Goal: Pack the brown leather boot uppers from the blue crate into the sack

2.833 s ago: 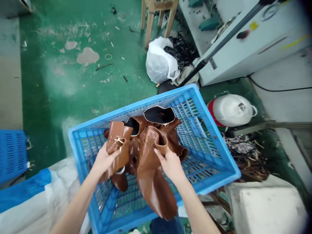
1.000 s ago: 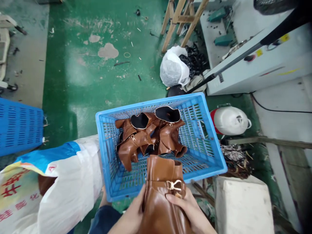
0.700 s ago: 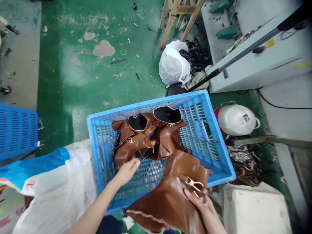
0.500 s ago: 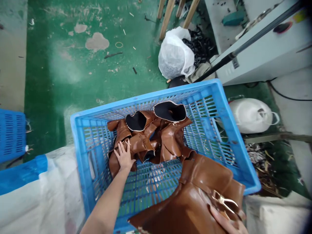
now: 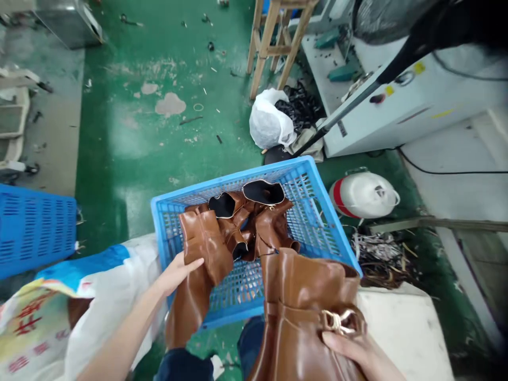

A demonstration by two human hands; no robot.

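Note:
A brown leather boot piece is lifted over the left end of the blue crate, with my left hand closed round its edge. Close to the camera, my right hand grips a larger-looking brown boot piece beside its gold buckle; the thumb lies on the leather and the other fingers are hidden behind. Several more brown boot pieces with black linings lie inside the crate along its far side.
Another blue crate stands at the left, near a printed white sack. Beyond are a white plastic bag, a wooden stool and a machine. A white-and-red container stands right.
My left hand has closed on a boot piece and raised it from the crate towards me. My right hand still holds its piece, now more upright. The view takes in more floor.

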